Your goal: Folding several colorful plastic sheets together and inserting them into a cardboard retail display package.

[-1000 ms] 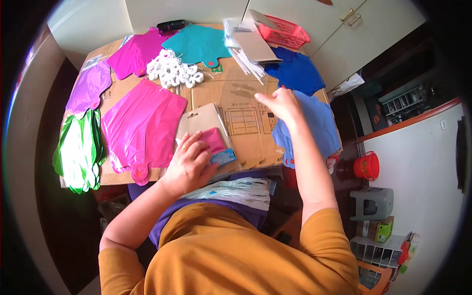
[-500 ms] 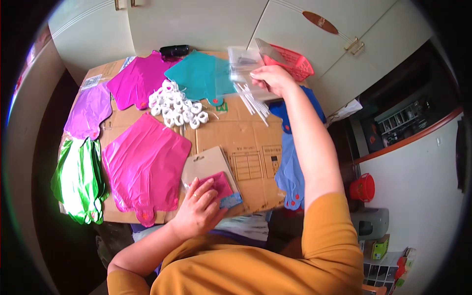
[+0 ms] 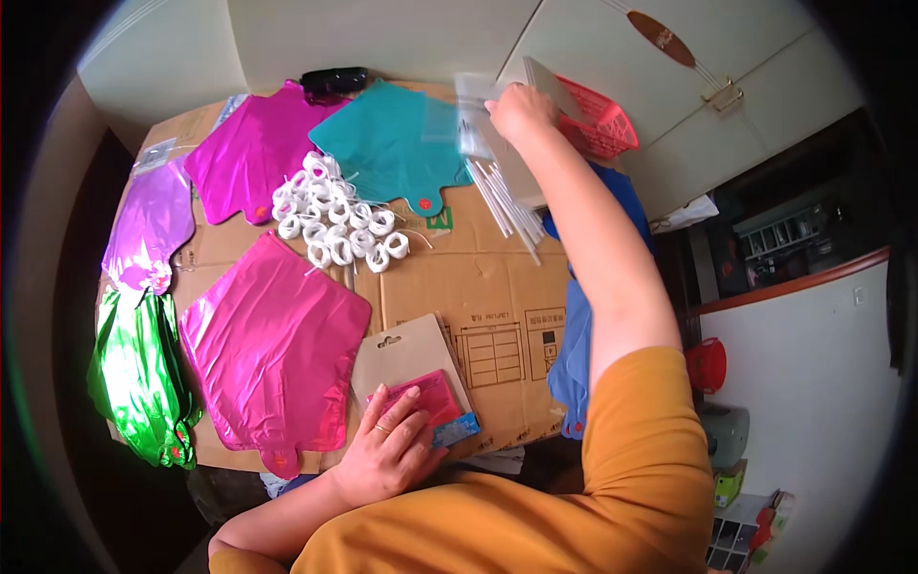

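Note:
At the table's near edge my left hand (image 3: 387, 445) lies over a tan card (image 3: 397, 344), its fingers loosely apart on a folded pink foil piece (image 3: 435, 394). A blue strip (image 3: 457, 430) shows below the pink piece. My right hand (image 3: 524, 113) reaches to the far right. Its fingers are closed at a clear plastic bag (image 3: 473, 91), with the fingertips partly hidden. Beneath that wrist are flat tan cards (image 3: 521, 177). White sticks (image 3: 502, 206) lie beside them.
Flat foil balloons surround the cardboard (image 3: 411, 263): magenta (image 3: 253, 148), teal (image 3: 382, 134), lilac (image 3: 148, 225), green (image 3: 139, 368), pink (image 3: 273, 354) and blue (image 3: 571, 354). White string coils (image 3: 335, 215) form a heap. A red basket (image 3: 607, 124) stands by the cabinet (image 3: 765, 72).
The view has shifted slightly. My right hand has turned more knuckles-up and sits nearer the far edge, by the clear bags. My left hand stays on the pink piece.

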`<action>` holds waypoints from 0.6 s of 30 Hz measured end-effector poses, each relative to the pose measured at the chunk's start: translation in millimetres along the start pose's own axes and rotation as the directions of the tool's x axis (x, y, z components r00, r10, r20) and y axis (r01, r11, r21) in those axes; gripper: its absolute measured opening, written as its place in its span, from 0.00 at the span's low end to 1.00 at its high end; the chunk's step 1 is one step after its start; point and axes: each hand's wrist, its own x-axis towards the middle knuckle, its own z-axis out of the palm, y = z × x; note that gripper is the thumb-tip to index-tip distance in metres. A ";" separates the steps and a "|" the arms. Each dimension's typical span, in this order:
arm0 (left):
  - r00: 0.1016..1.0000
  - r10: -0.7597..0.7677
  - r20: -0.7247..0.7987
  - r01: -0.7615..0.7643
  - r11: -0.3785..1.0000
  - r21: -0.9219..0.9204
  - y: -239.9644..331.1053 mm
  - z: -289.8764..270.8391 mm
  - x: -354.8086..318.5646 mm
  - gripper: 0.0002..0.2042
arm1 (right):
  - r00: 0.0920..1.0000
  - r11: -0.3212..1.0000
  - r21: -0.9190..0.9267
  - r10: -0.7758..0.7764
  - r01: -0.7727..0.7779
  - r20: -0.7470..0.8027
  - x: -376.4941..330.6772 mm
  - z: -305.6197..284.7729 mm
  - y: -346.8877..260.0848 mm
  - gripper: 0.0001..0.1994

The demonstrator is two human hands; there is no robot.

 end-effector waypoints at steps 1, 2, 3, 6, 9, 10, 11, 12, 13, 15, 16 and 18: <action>1.000 -0.030 -0.007 0.030 0.999 -0.035 1.9 -1.1 1.9 0.17 | 0.997 0.996 -0.066 -0.068 0.067 -0.019 -18.7 -12.4 4.4 0.09; 0.999 -0.033 -0.015 0.032 0.999 -0.042 3.0 -1.8 2.9 0.17 | 0.966 0.968 -0.085 -0.245 0.238 -0.083 -37.5 -20.1 20.4 0.08; 0.999 -0.035 -0.025 0.034 0.998 -0.049 3.7 -2.2 3.9 0.18 | 0.899 0.908 -0.116 -0.415 0.402 -0.141 -58.4 -30.3 41.2 0.07; 0.999 -0.027 -0.039 0.025 0.999 -0.036 4.2 -0.7 1.3 0.18 | 0.909 0.875 0.432 -0.342 0.216 0.237 -136.8 -53.4 66.8 0.07; 0.999 0.002 -0.054 -0.002 1.000 -0.008 5.4 -0.5 4.3 0.17 | 0.950 0.920 0.333 -0.270 0.206 0.157 -178.4 -29.0 75.1 0.08; 0.998 0.016 -0.055 -0.017 1.000 -0.001 5.8 -0.8 5.0 0.16 | 0.953 0.938 0.220 -0.291 0.267 0.082 -185.2 -23.5 76.0 0.08; 0.998 0.032 -0.056 -0.031 0.999 0.006 5.8 0.3 5.0 0.16 | 0.958 0.952 0.181 -0.269 0.248 0.100 -188.9 -17.9 76.4 0.08; 0.998 0.039 -0.051 -0.038 0.999 0.021 6.6 0.5 3.9 0.16 | 0.960 0.960 0.152 -0.253 0.234 0.117 -188.7 -10.4 74.3 0.08; 0.997 0.060 -0.055 -0.057 0.997 0.054 6.6 1.3 2.1 0.16 | 0.963 0.969 0.120 -0.233 0.218 0.135 -188.3 -7.2 71.8 0.08; 0.992 0.104 -0.066 -0.100 0.992 0.073 7.4 3.0 -0.4 0.16 | 0.973 0.979 0.051 -0.204 0.199 0.106 -189.1 -6.2 66.8 0.07; 0.989 0.126 -0.071 -0.120 0.990 0.079 7.5 3.3 -1.0 0.15 | 0.978 0.982 0.014 -0.188 0.188 0.095 -191.6 -7.6 65.4 0.07; 0.976 0.214 -0.043 -0.210 0.973 0.094 4.4 3.5 -2.2 0.12 | 0.990 0.991 -0.026 -0.129 0.131 0.048 -196.8 -10.2 71.3 0.08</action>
